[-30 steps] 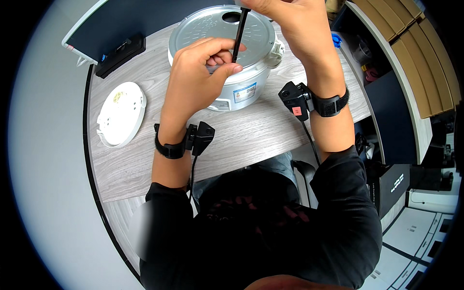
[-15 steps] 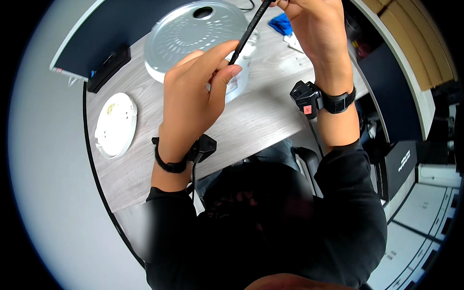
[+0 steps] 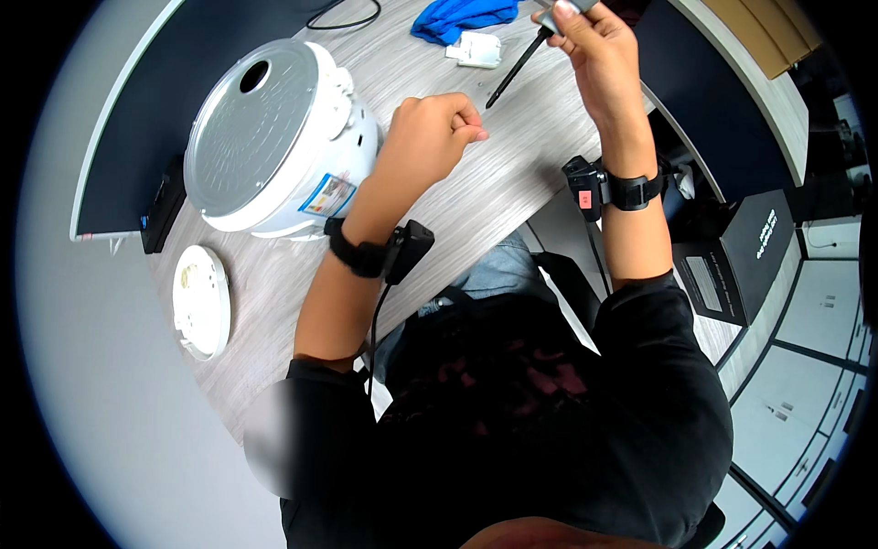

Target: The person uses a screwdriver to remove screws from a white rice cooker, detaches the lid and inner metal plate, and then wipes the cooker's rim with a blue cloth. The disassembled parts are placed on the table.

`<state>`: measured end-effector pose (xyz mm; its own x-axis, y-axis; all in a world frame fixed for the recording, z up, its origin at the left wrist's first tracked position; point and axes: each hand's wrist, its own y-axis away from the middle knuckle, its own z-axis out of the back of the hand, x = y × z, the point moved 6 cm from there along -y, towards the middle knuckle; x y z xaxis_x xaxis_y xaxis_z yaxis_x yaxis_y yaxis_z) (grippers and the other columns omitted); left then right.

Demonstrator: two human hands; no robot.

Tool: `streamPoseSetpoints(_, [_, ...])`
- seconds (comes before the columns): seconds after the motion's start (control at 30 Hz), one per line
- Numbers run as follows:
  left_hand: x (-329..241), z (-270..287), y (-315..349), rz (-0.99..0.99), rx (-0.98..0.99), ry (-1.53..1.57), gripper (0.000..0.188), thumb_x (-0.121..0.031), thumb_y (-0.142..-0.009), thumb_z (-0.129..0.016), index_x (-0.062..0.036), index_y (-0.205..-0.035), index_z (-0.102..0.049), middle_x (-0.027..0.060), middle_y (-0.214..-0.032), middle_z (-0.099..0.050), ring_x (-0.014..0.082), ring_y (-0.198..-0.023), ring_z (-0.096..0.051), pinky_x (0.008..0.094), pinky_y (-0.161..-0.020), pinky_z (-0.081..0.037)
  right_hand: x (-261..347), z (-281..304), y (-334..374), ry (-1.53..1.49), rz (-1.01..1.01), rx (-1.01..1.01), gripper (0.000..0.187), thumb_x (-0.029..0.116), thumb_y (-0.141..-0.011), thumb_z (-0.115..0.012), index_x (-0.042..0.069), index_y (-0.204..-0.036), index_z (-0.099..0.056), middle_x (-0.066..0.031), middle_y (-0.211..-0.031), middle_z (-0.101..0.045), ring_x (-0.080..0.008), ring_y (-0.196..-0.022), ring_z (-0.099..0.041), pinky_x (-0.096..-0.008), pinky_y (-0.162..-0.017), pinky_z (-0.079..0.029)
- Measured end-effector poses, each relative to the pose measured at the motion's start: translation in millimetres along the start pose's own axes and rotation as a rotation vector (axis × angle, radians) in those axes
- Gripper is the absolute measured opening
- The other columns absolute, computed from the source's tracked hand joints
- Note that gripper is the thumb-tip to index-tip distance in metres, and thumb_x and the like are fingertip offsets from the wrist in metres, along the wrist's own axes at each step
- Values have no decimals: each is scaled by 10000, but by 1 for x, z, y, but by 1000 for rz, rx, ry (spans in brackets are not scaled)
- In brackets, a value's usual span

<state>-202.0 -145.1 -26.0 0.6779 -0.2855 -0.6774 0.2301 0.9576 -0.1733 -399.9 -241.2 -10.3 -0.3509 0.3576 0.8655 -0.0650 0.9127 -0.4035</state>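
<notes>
In my right hand (image 3: 605, 64) is a screwdriver (image 3: 518, 69), its grey handle gripped at the top of the view. Its black shaft slants down and left, with the tip free above the table. My left hand (image 3: 430, 137) is closed, thumb and fingers together just left of and below that tip. Whatever it may hold is hidden or too small to make out. Left of this hand stands a white round bucket-shaped appliance (image 3: 274, 197) with a grey, ridged round top (image 3: 251, 128) that has a dark hole in it. A blue and white label sits on its side.
A white round cover (image 3: 201, 302) lies at the table's left. Farther back are a blue cloth (image 3: 465, 16), a small white plastic part (image 3: 479, 50) and a black cable (image 3: 346, 22). A dark box (image 3: 732, 261) stands at right, beyond the table edge (image 3: 540, 212).
My left hand has come off the black shaft and moved right and down. The screwdriver's tip has shifted right, away from the appliance. The whole view has turned, too.
</notes>
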Motion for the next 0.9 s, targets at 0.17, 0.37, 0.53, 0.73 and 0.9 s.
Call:
streamPoseSetpoints(0.17, [24,-41,-36,8,38,-35,97,-81,-821,-737,-6,-882,-743,124,-755,-721,192,-677,-682,308,-672,-524,-4,19,10,88,20,-27,301,244,-929,-740,23,-1129,-704,-21,-899,-715,-73,-792,-602,-245,-733,-478])
streamPoseSetpoints(0.37, [33,-62,-64,-27,8,-119,53,-74,-803,-726,-45,-838,-753,170,-795,-725,338,-718,-707,412,-724,-565,-16,46,15,173,-97,-70,303,233,-944,-724,37,-1174,-701,-69,-962,-732,-138,-955,-697,-249,-785,-511])
streamPoseSetpoints(0.53, [32,-71,-82,-22,-1,-271,86,-146,-785,-781,-67,-815,-764,138,-797,-730,326,-727,-695,419,-711,-556,-22,60,12,161,-122,-73,316,241,-938,-732,38,-1177,-698,-66,-962,-731,-123,-950,-685,-247,-786,-502])
streamPoseSetpoints(0.73, [32,-75,-88,-89,-136,-466,162,-272,-762,-822,-120,-812,-800,76,-869,-730,280,-868,-651,414,-768,-530,-32,71,12,103,-133,-98,322,244,-936,-734,38,-1180,-693,-50,-950,-727,-100,-909,-665,-240,-777,-490])
streamPoseSetpoints(0.9, [36,-74,-89,-72,-129,-478,184,-271,-760,-824,-131,-879,-811,68,-855,-715,278,-896,-639,407,-787,-526,-38,70,12,100,-141,-79,324,254,-939,-730,38,-1177,-694,-45,-947,-726,-96,-913,-662,-232,-769,-485])
